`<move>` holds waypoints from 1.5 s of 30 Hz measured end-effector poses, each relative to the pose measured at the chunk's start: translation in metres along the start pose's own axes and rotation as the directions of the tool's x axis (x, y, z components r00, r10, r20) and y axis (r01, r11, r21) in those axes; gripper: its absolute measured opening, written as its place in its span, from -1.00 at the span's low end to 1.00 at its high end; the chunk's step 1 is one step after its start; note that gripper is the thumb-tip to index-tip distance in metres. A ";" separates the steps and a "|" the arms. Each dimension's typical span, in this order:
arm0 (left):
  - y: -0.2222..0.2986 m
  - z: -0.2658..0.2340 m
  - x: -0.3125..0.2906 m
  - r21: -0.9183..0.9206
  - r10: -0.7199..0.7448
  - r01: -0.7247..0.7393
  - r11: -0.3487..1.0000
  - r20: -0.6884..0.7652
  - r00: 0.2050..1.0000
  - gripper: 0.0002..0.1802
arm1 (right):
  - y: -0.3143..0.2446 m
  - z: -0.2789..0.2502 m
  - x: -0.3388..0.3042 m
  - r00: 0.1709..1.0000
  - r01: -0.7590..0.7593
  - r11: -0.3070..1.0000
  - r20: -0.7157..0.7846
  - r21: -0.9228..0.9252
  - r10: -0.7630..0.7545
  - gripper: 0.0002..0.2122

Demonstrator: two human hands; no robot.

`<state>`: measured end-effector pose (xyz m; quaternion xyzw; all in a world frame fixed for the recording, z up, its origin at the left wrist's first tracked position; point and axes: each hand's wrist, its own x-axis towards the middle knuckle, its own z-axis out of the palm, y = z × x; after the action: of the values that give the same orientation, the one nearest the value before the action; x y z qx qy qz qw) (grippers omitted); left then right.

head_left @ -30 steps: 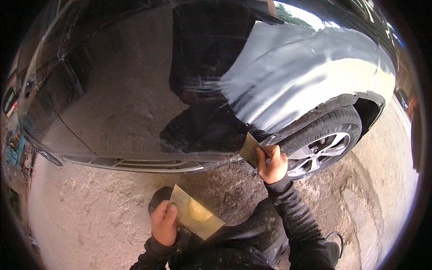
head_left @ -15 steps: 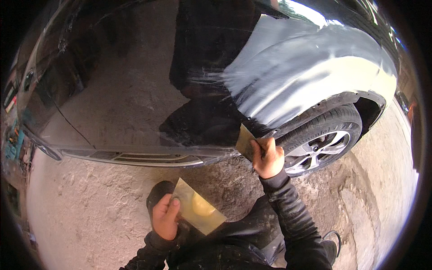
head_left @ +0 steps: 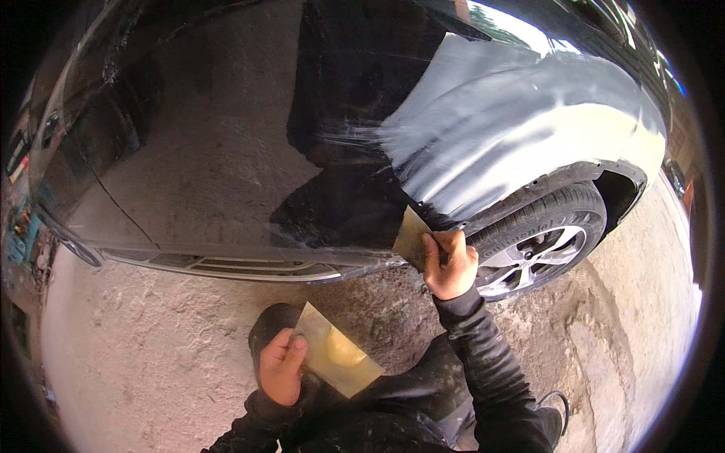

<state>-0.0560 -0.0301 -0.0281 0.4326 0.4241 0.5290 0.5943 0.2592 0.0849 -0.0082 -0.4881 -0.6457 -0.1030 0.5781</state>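
Yellowish sheet (head_left: 325, 353) slopes lengthwise down-right; spreader (head_left: 409, 237) points up-left.

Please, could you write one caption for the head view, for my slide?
Left hand holds a plate bearing yellow paste; right hand holds a scraper beside a wheel of a black car.

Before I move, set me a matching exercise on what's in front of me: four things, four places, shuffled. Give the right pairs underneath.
Things
1. Broad, thin, yellowish rectangular sheet
2. Smaller-looking, thin, olive-yellow flat blade
3. Round, silver-spoked wheel with black tyre
4. Smooth, pale grey-white patch on the glossy dark car body

Places
A. In the right hand
B. Above the wheel
C. In the left hand
D. Below the patch, to the right of both hands

Right pairs: 1-C, 2-A, 3-D, 4-B
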 end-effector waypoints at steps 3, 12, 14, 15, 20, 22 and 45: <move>-0.001 0.001 -0.002 -0.048 -0.034 0.034 0.998 -0.008 0.999 -0.68 | -0.018 0.009 0.003 0.995 -0.056 0.998 -0.080 0.008 0.056 -0.84; -0.007 -0.004 -0.004 -0.040 -0.039 0.037 0.999 -0.044 0.998 -0.69 | -0.042 0.028 0.023 0.989 -0.114 0.992 -0.083 0.055 0.119 -0.85; -0.006 -0.001 -0.005 -0.036 -0.036 0.035 0.999 -0.051 0.998 -0.69 | -0.046 0.030 0.026 0.989 -0.133 0.989 -0.059 0.070 0.137 -0.84; -0.006 0.001 -0.006 -0.055 -0.043 0.040 0.998 -0.049 0.998 -0.69 | -0.047 0.029 0.027 0.993 -0.104 0.993 -0.045 0.063 0.107 -0.84; -0.003 0.003 -0.006 -0.018 -0.031 0.031 0.999 -0.028 0.999 -0.69 | -0.044 0.008 0.006 0.998 0.039 0.998 0.038 0.057 -0.041 -0.80; -0.003 0.000 -0.005 -0.004 -0.023 0.023 1.000 -0.036 0.999 -0.70 | -0.037 -0.013 -0.015 0.998 -0.014 0.992 0.067 0.125 0.006 -0.77; -0.031 0.006 0.019 -0.144 -0.043 0.051 0.988 0.063 0.997 -0.71 | 0.020 -0.235 -0.269 0.188 0.322 0.652 0.722 -0.686 0.666 -0.72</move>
<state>-0.0409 -0.0134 -0.0569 0.3936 0.3767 0.5312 0.6488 0.3868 -0.2065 -0.1716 -0.7000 -0.6831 0.0559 -0.2006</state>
